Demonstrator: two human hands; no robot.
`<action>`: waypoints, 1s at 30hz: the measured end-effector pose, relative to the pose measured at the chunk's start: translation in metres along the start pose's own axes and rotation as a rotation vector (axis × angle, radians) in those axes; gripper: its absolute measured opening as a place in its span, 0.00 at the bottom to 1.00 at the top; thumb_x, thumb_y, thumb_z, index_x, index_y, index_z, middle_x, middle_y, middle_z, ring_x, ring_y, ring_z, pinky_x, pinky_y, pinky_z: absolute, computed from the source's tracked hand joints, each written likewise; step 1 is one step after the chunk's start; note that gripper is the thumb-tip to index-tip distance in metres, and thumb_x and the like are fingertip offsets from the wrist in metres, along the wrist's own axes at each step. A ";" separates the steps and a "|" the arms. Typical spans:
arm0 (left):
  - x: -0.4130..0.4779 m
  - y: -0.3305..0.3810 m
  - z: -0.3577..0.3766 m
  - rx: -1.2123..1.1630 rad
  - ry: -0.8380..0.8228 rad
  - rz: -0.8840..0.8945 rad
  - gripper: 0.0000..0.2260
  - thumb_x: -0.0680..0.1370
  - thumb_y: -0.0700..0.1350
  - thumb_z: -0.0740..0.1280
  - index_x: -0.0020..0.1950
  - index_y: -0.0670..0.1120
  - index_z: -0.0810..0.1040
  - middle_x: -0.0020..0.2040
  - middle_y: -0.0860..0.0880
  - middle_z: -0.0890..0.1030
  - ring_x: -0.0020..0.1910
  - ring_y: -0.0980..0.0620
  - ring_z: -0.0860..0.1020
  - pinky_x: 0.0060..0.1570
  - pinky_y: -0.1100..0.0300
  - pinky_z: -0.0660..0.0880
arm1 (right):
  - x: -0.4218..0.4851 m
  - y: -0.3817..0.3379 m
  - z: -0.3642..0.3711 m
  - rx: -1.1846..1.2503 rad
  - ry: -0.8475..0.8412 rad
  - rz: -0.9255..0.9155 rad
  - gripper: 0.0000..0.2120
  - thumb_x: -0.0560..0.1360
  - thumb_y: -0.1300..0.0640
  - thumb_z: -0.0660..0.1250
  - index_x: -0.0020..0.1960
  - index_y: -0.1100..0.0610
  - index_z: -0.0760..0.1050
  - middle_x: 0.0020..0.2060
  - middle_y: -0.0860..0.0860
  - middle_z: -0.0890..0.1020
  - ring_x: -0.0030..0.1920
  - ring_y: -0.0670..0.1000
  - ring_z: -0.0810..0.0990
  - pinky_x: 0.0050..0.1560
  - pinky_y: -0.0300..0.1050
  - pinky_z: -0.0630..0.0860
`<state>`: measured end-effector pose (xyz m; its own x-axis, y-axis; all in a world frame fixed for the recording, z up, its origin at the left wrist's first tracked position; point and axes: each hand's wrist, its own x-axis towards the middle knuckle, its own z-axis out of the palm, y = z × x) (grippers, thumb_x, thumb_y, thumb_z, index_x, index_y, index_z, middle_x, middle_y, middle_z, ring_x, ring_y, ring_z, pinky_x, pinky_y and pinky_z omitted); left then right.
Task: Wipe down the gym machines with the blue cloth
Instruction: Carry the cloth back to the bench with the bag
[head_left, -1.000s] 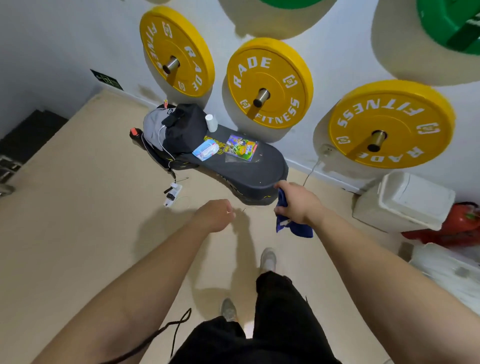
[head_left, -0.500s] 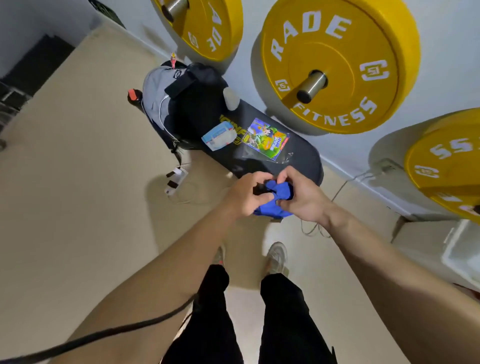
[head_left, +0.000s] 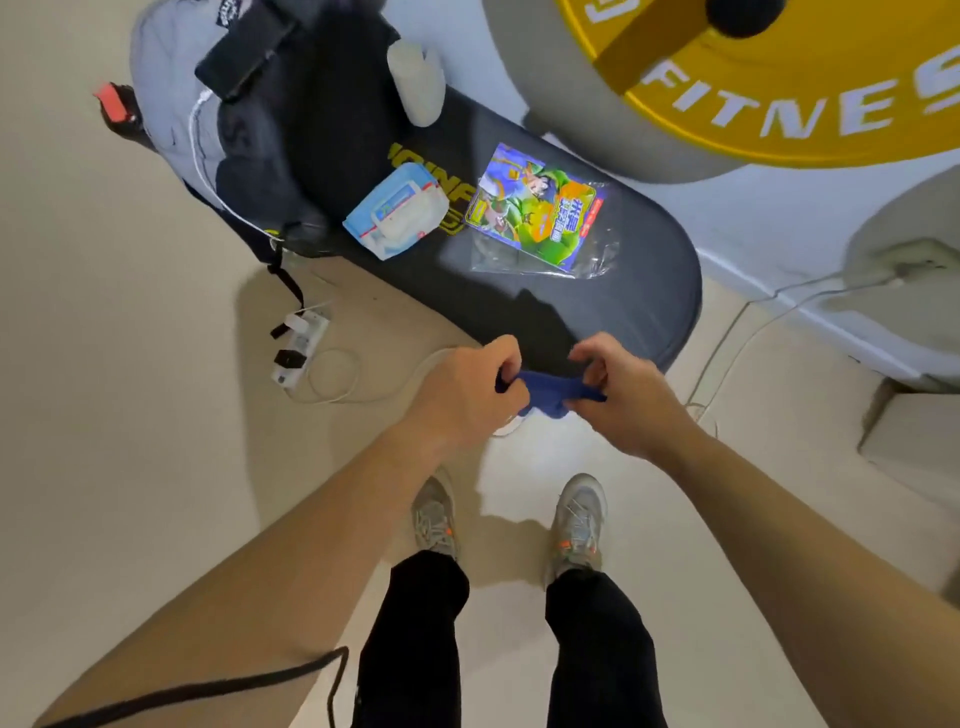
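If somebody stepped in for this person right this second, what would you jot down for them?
Left hand: pinches one end of the blue cloth.
Right hand: pinches the other end. The cloth hangs bunched between them, in front of the black bench pad, not on it.
On the pad: wipes pack, colourful packet, white bottle, grey bag with dark clothing.
Done: cloth in hand; no wiping shows.
Left: spread the cloth and wipe the pad, probably from its bare near end, moving the items as needed.
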<state>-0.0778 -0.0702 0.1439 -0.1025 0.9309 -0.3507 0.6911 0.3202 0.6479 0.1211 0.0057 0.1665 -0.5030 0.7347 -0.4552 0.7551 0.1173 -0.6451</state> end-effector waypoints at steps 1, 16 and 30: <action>0.004 -0.008 0.007 0.019 -0.026 0.016 0.08 0.73 0.52 0.64 0.42 0.55 0.64 0.32 0.55 0.73 0.30 0.53 0.72 0.29 0.60 0.67 | 0.004 0.009 0.007 -0.021 -0.037 0.014 0.17 0.73 0.61 0.74 0.60 0.53 0.75 0.42 0.46 0.77 0.41 0.51 0.77 0.40 0.37 0.73; 0.162 -0.060 0.084 -0.067 -0.192 -0.153 0.10 0.74 0.44 0.71 0.55 0.53 0.81 0.49 0.54 0.79 0.47 0.53 0.77 0.47 0.62 0.69 | 0.128 0.130 -0.005 -0.112 -0.143 0.183 0.02 0.76 0.58 0.70 0.47 0.51 0.78 0.40 0.50 0.81 0.44 0.54 0.79 0.43 0.41 0.66; 0.224 -0.071 0.117 0.245 0.236 -0.039 0.19 0.75 0.47 0.72 0.62 0.50 0.70 0.60 0.46 0.73 0.55 0.45 0.76 0.46 0.54 0.75 | 0.194 0.167 0.022 -0.326 0.343 0.198 0.18 0.75 0.56 0.66 0.63 0.54 0.69 0.61 0.56 0.70 0.61 0.61 0.70 0.46 0.53 0.71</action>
<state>-0.0660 0.0947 -0.0601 -0.2754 0.9429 -0.1874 0.8320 0.3315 0.4449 0.1403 0.1532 -0.0433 -0.2114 0.9346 -0.2860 0.9412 0.1158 -0.3173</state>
